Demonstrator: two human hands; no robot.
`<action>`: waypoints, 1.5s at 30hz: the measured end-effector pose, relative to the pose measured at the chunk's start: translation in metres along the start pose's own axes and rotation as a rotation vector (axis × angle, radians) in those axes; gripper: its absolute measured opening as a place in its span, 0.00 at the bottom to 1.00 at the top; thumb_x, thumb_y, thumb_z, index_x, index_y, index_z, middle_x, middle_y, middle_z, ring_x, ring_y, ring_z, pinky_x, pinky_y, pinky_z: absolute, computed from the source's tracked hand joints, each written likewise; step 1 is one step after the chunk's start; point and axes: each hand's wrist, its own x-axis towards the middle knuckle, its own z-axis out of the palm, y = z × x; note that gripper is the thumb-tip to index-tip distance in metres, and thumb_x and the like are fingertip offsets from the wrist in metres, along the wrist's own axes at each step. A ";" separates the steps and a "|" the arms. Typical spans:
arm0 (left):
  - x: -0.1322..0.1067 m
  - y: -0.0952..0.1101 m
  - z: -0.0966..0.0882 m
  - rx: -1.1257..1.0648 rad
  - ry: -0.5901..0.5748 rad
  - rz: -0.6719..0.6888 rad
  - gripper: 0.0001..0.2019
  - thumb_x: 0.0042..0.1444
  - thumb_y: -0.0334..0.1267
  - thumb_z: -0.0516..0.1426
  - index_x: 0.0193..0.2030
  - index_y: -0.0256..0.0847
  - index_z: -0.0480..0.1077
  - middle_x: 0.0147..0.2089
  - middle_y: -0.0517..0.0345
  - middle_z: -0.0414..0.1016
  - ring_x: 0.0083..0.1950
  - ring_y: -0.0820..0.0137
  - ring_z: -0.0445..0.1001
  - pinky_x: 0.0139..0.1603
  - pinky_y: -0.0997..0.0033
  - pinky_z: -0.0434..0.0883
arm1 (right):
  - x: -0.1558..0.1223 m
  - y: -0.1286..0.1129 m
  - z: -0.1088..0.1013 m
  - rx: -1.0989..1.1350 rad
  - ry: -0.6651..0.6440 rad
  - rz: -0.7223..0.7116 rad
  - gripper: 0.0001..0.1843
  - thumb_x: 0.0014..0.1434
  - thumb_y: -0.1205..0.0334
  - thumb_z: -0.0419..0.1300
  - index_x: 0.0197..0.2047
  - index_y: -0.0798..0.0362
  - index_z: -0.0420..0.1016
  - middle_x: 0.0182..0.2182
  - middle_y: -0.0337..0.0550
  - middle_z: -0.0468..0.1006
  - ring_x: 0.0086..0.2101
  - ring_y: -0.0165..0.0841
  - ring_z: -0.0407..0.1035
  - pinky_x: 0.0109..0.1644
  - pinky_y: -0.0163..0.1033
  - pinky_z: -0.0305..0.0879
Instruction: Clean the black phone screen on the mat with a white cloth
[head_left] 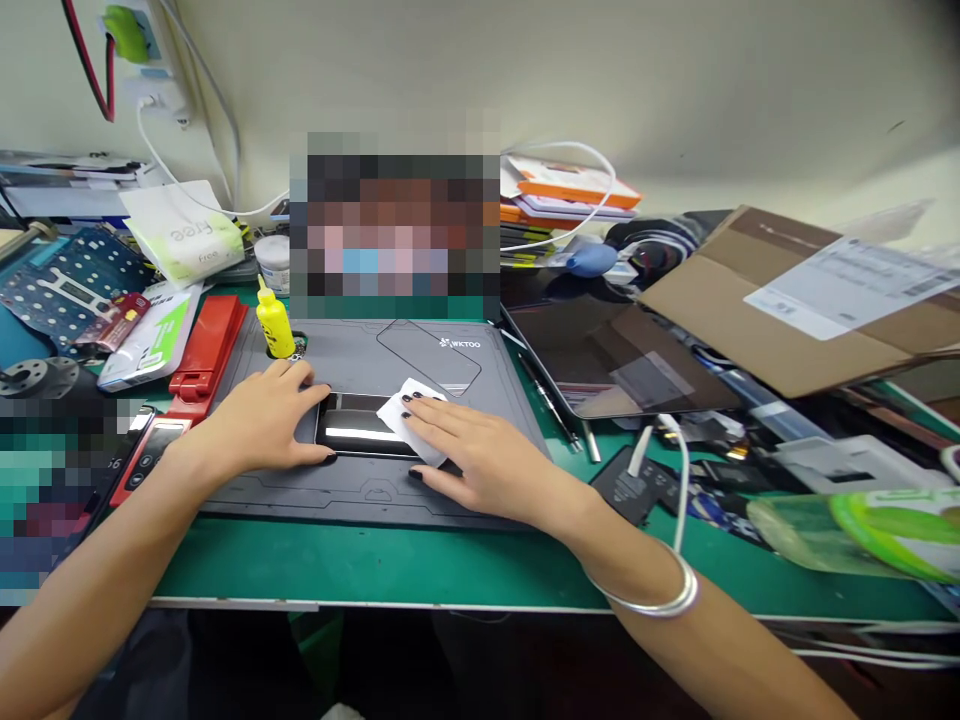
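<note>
Phone [358, 425] lies flat on a grey WKTOO repair mat [360, 345], its glossy face up, right between the person's two hands. The right hand [480, 455] rests open, its fingers [427, 415] spread across a white wipe [401, 420] on the glass and its thumb down past the phone's near edge; it presses rather than pinches. The left hand [259, 420] lies just as open over the phone's left end, closed on nothing, and seems to be steadying it. From here, the work in hand looks like pressing or rubbing the wipe against the glass, with one hand holding the phone still.

Just beyond the left fingers stands a yellow bottle [275, 322], and further left of that hand lie a red stand [206, 355] and a phone in a red case [150, 455]. Right of the right hand sits a tablet [615, 360], with a cardboard box [787, 300] past it.

The hands and wipe hide much of the phone, and glare crosses what shows, so I can't tell whether any film covers the glass. Blurred patches hide whatever lies beyond the mat and far left of the left hand.
</note>
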 end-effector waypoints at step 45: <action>0.000 -0.001 0.000 -0.010 0.005 0.002 0.31 0.54 0.58 0.61 0.59 0.40 0.70 0.56 0.43 0.68 0.57 0.50 0.67 0.57 0.53 0.69 | 0.002 -0.003 0.000 0.088 -0.141 -0.027 0.29 0.68 0.56 0.54 0.68 0.61 0.62 0.69 0.59 0.57 0.68 0.46 0.51 0.70 0.56 0.55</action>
